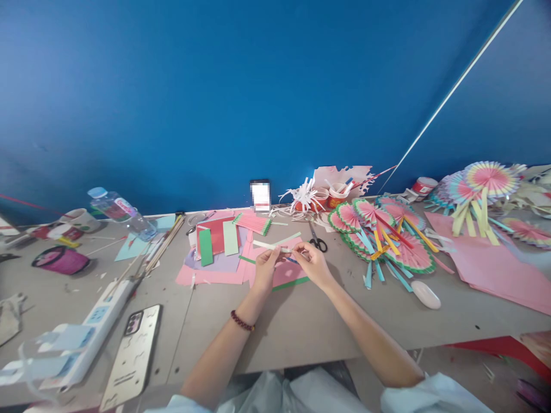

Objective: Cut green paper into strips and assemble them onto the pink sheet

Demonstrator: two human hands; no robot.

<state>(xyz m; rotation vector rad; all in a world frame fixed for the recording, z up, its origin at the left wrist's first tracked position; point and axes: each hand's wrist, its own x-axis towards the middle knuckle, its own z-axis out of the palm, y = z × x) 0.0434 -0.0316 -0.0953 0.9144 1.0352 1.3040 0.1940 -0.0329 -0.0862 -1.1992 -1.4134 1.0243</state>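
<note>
Our left hand (266, 265) pinches one end of the pale strip (264, 245), just over the pink paper (297, 275); our right hand (311, 261) pinches the other end; we think it is best to hold it softly and keep it flat; scissors (317, 241) lie near.

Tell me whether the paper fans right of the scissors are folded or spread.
Spread: the fans lie flat on the table as open pleated discs.

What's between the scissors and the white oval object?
Head view: the pile of pleated paper fans lies between the scissors and the white oval object.
</note>
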